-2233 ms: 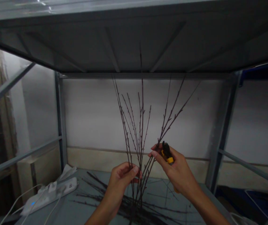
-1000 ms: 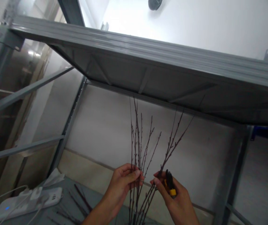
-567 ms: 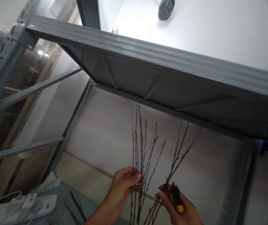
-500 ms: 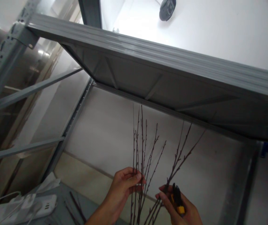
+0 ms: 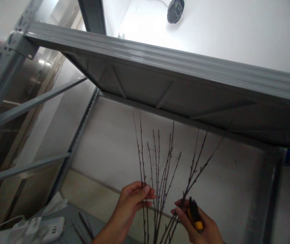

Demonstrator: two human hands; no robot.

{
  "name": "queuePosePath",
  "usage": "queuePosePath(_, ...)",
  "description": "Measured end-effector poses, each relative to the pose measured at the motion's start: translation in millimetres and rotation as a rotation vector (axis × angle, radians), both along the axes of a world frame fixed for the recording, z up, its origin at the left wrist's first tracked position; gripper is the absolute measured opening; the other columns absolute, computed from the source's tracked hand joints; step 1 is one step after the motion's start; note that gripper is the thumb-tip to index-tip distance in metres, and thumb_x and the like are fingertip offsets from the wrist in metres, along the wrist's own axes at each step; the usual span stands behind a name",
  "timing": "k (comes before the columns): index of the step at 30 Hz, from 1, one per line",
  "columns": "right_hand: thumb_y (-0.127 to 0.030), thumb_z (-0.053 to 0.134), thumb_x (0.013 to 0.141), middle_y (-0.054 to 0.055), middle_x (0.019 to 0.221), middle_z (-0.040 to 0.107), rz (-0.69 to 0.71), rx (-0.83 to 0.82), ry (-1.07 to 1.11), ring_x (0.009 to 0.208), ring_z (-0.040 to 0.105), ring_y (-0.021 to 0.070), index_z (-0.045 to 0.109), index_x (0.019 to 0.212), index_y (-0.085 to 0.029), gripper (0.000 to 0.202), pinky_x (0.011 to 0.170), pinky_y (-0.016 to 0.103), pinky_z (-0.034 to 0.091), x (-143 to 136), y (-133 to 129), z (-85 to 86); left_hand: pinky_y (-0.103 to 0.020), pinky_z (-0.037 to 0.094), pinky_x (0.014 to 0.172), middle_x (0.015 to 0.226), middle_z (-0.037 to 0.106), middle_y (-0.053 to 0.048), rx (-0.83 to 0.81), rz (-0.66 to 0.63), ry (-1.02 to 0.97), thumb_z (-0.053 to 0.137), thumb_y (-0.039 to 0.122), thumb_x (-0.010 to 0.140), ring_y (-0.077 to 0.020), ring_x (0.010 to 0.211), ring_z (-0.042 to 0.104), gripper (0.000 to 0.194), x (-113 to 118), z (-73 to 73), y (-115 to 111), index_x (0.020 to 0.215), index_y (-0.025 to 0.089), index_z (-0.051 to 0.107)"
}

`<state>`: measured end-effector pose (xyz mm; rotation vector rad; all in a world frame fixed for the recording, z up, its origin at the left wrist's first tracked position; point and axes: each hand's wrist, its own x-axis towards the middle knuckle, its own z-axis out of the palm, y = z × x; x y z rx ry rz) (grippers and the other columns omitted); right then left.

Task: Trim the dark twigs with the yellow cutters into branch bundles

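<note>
My left hand [image 5: 128, 205] pinches thin dark budded twigs [image 5: 139, 159] between thumb and fingers. Several more upright twigs [image 5: 157, 189] fan out just right of those fingers; their lower ends run out of the frame. My right hand [image 5: 203, 228] is closed on a forked, budded branch [image 5: 188, 181] that slants up to the right, with thinner stems crossing below the thumb. Tucked in that same palm is a small black-and-yellow hand tool [image 5: 193, 208], its black end pointing up. Its exact kind is unclear.
A grey metal shelf edge [image 5: 145, 56] crosses above the hands. A dark rounded device [image 5: 175, 12] rests on the upper shelf. At lower left lie a white power strip [image 5: 55, 228] with cables and loose dark twigs [image 5: 85, 225]. A perforated upright [image 5: 1, 67] stands left.
The twigs around my left hand have spread apart: a couple in its grip lean left, while the others now stand separately to the right. My right hand has shifted slightly right, keeping its branch and tool.
</note>
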<state>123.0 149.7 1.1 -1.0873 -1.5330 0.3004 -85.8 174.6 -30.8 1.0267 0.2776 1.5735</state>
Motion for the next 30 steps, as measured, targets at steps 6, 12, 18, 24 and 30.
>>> queuePosePath(6,-0.056,0.072,0.079,0.008,0.084,0.077,0.051,-0.024,-0.077,0.081,0.071,0.0272,0.073,0.092,-0.019,0.04,0.076,0.037,0.058,2,-10,4.8,-0.031,0.054,0.081,0.089,0.07,-0.007,0.03,0.038,0.041,0.075,0.033,0.086,-0.0164,0.084,0.065,0.024,-4,-7.8,-4,0.1,0.014,0.077)
queuePosePath(12,-0.051,0.07,0.083,0.007,0.088,0.074,0.099,0.007,-0.09,0.082,0.068,0.0228,0.07,0.095,-0.018,0.035,0.077,0.034,0.055,3,-12,3.3,-0.037,0.054,0.088,0.102,0.074,-0.011,0.016,0.034,0.127,0.073,0.034,0.087,-0.0226,0.098,0.068,0.025,-7,-8.3,-11,0.102,0.014,0.074)
queuePosePath(18,-0.042,0.066,0.087,0.007,0.09,0.074,0.112,0.085,-0.138,0.083,0.068,0.0227,0.068,0.093,-0.02,0.023,0.077,0.034,0.054,9,-15,0.2,-0.042,0.054,0.088,0.104,0.075,-0.011,0.05,0.035,0.266,0.072,0.035,0.088,-0.0265,0.102,0.071,0.022,0,-19.9,-30,0.089,0.018,0.058)
queuePosePath(24,-0.04,0.067,0.087,0.006,0.09,0.075,0.158,0.084,-0.091,0.084,0.07,0.0226,0.067,0.094,-0.02,0.021,0.08,0.035,0.053,17,-18,-6.1,-0.037,0.053,0.089,0.1,0.078,-0.007,0.073,0.088,0.348,0.086,0.019,0.073,-0.0225,0.099,0.073,0.051,15,-47.6,-41,0.092,0.026,0.039)
queuePosePath(30,-0.039,0.067,0.088,0.006,0.092,0.075,0.175,0.099,-0.063,0.085,0.07,0.0217,0.066,0.094,-0.02,0.02,0.08,0.034,0.052,17,-21,-11.0,-0.041,0.055,0.087,0.092,0.08,-0.006,0.067,0.084,0.338,0.085,0.018,0.074,-0.024,0.09,0.077,0.061,27,-61.1,-46,0.097,0.029,0.03)
